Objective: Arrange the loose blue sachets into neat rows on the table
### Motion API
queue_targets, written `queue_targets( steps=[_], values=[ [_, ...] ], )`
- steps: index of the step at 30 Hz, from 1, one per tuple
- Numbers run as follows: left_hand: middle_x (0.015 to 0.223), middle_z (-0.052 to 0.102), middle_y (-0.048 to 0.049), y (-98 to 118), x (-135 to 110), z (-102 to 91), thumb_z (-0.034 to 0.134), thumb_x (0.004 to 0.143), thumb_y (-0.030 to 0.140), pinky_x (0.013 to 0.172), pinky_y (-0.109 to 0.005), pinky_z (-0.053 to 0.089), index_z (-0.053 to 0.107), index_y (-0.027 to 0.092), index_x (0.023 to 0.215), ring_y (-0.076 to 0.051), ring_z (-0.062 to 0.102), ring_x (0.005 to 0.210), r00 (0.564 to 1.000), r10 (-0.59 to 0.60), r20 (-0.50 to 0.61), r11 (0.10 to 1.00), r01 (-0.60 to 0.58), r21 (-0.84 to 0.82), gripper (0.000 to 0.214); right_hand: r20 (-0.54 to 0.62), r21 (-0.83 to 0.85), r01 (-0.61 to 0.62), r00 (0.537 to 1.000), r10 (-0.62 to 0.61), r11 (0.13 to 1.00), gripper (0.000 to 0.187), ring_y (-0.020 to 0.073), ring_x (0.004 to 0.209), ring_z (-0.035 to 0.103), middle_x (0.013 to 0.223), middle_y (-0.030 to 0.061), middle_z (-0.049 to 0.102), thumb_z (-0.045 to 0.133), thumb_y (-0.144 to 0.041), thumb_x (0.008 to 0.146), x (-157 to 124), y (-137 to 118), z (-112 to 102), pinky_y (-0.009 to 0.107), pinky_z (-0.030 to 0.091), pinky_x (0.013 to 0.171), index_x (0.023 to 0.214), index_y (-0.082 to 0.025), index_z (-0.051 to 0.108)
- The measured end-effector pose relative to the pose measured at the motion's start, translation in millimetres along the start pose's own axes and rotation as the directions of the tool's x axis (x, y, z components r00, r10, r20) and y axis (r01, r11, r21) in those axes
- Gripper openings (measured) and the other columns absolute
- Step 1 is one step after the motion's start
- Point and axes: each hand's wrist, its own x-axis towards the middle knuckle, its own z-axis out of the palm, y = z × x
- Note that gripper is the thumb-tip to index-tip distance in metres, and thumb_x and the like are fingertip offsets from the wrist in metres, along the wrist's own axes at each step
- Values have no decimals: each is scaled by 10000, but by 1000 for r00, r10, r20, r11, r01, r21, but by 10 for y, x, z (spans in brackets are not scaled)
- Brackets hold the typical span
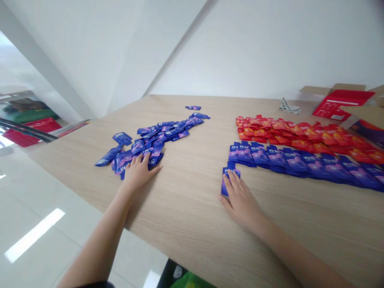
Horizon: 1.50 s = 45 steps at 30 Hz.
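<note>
My left hand (138,172) lies flat, fingers stretched out, on the near end of a loose pile of blue-purple sachets (159,136) on the wooden table (186,200). My right hand (240,198) rests flat with fingers spread on a single purple sachet (225,182) at the left end of a neat overlapping row of purple sachets (300,162). Behind that row lies a row of red-orange sachets (300,134). Neither hand grips anything.
An open cardboard box with a red flap (345,104) stands at the table's far right, a small grey scrap (289,107) beside it. White walls rise behind. The table's left edge drops to a glossy tiled floor (36,224); red bins (33,128) sit far left.
</note>
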Motion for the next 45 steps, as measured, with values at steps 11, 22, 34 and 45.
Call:
queue_targets(
  steps=[11, 22, 34, 45],
  values=[
    [1162, 637, -273, 175, 214, -125, 347, 937, 305, 841, -412, 479, 400, 23, 1415, -370, 647, 1030, 987, 86, 134, 989, -101, 108, 557, -178, 185, 111, 981, -78, 976, 395, 308, 1426, 259, 1476, 198, 359, 399, -239, 949, -138, -20, -222, 584, 258, 1165, 1315, -108, 470],
    [908, 697, -182, 146, 164, -362, 400, 886, 305, 753, -390, 478, 668, 103, 989, -340, 656, 865, 995, -90, -51, 964, 74, -255, 351, -264, 360, 144, 963, -48, 922, 328, 277, 1352, 383, 1415, 154, 416, 381, -161, 946, -148, 79, -625, 527, 379, 1114, 1250, -187, 502],
    [871, 695, -59, 1961, -892, -727, 683, 824, 420, 709, -284, 523, 662, 111, 979, -165, 637, 752, 544, 818, 184, 70, 224, -972, 347, 52, 783, -309, 897, 440, 539, 422, 235, 835, 661, 942, 54, 696, 679, -463, 823, -206, 91, -1296, 357, 564, 736, 1137, -188, 621],
    [1107, 678, -84, 1820, -1075, -768, 768, 737, 280, 871, -358, 515, 614, 160, 1207, -212, 637, 950, 297, 914, 275, 180, 311, -933, 509, 143, 920, -297, 861, 488, 255, 320, 119, 507, 540, 636, -18, 604, 708, -508, 823, -514, 510, -1424, 205, 435, 428, 905, -201, 671]
  ],
)
